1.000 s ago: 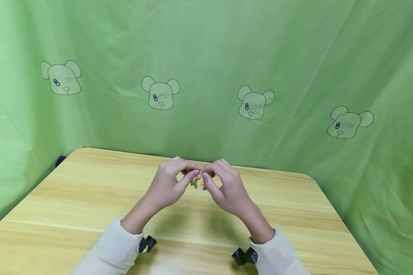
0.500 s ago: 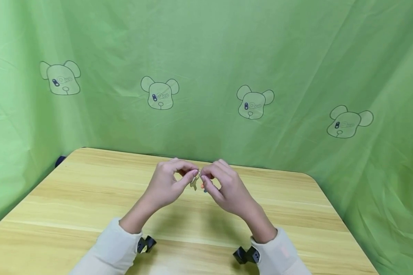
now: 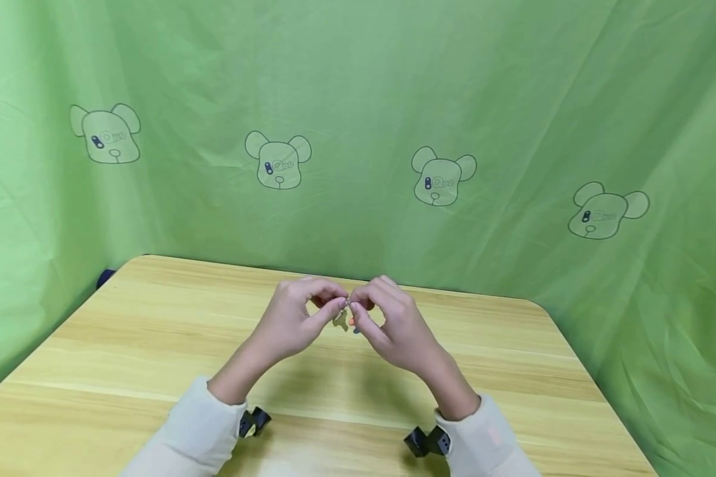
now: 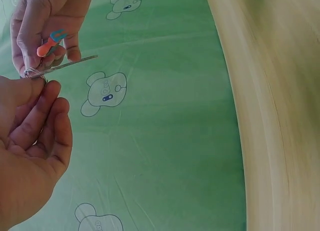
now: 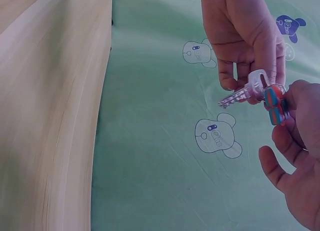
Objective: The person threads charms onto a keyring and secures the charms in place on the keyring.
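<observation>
Above the table, my left hand [image 3: 295, 321] and right hand [image 3: 396, 324] meet at the fingertips. Each pinches a small metal key ring [image 4: 32, 72] between thumb and index finger; the fingers cover much of it. A metal key [image 5: 245, 92] hangs from the ring on the left hand's side, its blade pointing away from the fingertips in the right wrist view. Beside it dangles a small orange and blue charm [image 5: 275, 106], close to the right hand's fingers. Whether the ring's coils are spread apart is too small to tell.
The wood-grain table [image 3: 155, 331] lies under both forearms. Its far edge meets a green curtain [image 3: 358, 99] printed with bear heads, which also closes off both sides. A black camera [image 3: 253, 423] sits on the left wrist and another camera [image 3: 426, 442] on the right.
Half a second ago the key swung slightly further left; it has shifted a little to the right with the left fingertips. Both hands keep their pinch, and the arms are almost still.
</observation>
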The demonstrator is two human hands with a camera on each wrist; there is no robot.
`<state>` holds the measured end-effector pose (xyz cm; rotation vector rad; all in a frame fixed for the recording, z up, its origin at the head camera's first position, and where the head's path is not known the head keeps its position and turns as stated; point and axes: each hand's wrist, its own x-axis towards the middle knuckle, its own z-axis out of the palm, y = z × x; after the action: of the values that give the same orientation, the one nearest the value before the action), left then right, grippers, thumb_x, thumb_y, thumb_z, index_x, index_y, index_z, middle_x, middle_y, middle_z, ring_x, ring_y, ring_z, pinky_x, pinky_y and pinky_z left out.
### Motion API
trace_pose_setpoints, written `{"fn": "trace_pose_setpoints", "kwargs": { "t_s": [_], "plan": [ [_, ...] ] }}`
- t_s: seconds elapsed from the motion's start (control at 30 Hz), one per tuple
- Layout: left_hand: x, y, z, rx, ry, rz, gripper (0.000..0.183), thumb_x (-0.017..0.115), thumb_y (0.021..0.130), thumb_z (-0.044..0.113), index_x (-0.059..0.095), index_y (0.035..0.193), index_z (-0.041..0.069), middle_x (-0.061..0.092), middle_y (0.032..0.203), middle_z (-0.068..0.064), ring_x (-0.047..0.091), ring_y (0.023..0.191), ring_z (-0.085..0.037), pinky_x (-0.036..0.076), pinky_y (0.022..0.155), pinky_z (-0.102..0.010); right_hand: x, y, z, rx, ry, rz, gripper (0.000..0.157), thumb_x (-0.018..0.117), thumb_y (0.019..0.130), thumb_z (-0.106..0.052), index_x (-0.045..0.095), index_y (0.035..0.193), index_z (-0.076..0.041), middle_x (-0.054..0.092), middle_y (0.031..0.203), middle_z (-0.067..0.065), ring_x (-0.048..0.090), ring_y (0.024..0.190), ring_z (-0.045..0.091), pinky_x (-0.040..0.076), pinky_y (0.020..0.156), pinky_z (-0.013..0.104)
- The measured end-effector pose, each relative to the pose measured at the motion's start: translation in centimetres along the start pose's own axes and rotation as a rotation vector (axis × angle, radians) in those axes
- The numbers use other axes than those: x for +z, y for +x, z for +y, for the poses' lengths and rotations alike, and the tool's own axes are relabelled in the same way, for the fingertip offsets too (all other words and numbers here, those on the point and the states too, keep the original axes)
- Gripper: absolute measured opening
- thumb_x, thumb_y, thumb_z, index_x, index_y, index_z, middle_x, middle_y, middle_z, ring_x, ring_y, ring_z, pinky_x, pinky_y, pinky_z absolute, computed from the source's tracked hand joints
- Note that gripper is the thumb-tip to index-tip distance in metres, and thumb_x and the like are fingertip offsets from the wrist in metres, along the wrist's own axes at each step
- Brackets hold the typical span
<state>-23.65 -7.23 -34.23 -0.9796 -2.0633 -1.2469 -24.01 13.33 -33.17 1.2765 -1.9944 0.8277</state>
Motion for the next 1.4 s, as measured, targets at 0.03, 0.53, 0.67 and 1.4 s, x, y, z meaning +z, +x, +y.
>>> {"fn": "trace_pose_setpoints", "kwargs": {
  "t_s": [0.03, 0.53, 0.67, 1.4],
  "plan": [
    [0.01, -0.02, -0.01, 0.000, 0.007, -0.003, 0.006, 0.073, 0.093, 0.003, 0.076, 0.097, 0.006, 0.075, 0.086, 0.002, 0.066, 0.076, -0.008, 0.058, 0.068, -0.026, -0.01, 0.00, 0.01, 0.003, 0.003, -0.002, 0.008, 0.061, 0.096, -0.001, 0.064, 0.093, -0.008, 0.064, 0.087, -0.003, 0.055, 0.082, 0.013, 0.050, 0.071, 0.028],
    [-0.13, -0.08, 0.15, -0.052, -0.048, -0.017, 0.005, 0.075, 0.091, 0.005, 0.078, 0.094, 0.007, 0.074, 0.085, 0.003, 0.066, 0.075, -0.007, 0.058, 0.068, -0.029, -0.58, 0.13, 0.15, -0.005, 0.028, -0.044, 0.010, 0.061, 0.095, 0.000, 0.064, 0.092, -0.009, 0.060, 0.082, -0.005, 0.053, 0.079, 0.012, 0.048, 0.069, 0.028],
    [-0.20, -0.09, 0.26, -0.094, -0.069, -0.024, 0.005, 0.075, 0.091, 0.004, 0.078, 0.093, 0.008, 0.073, 0.084, 0.004, 0.066, 0.074, -0.007, 0.058, 0.069, -0.028, -0.70, 0.20, 0.08, -0.023, 0.020, -0.043, 0.009, 0.061, 0.094, 0.000, 0.064, 0.092, -0.009, 0.061, 0.082, -0.005, 0.053, 0.079, 0.012, 0.048, 0.070, 0.026],
    [-0.28, -0.07, 0.43, -0.120, -0.115, -0.007, 0.005, 0.073, 0.092, 0.004, 0.077, 0.094, 0.005, 0.074, 0.081, 0.002, 0.066, 0.070, -0.010, 0.059, 0.066, -0.030, -0.67, 0.13, -0.11, -0.031, 0.023, -0.067, 0.010, 0.064, 0.094, 0.001, 0.065, 0.095, -0.008, 0.061, 0.083, -0.005, 0.055, 0.080, 0.012, 0.049, 0.070, 0.024]
  ]
}}
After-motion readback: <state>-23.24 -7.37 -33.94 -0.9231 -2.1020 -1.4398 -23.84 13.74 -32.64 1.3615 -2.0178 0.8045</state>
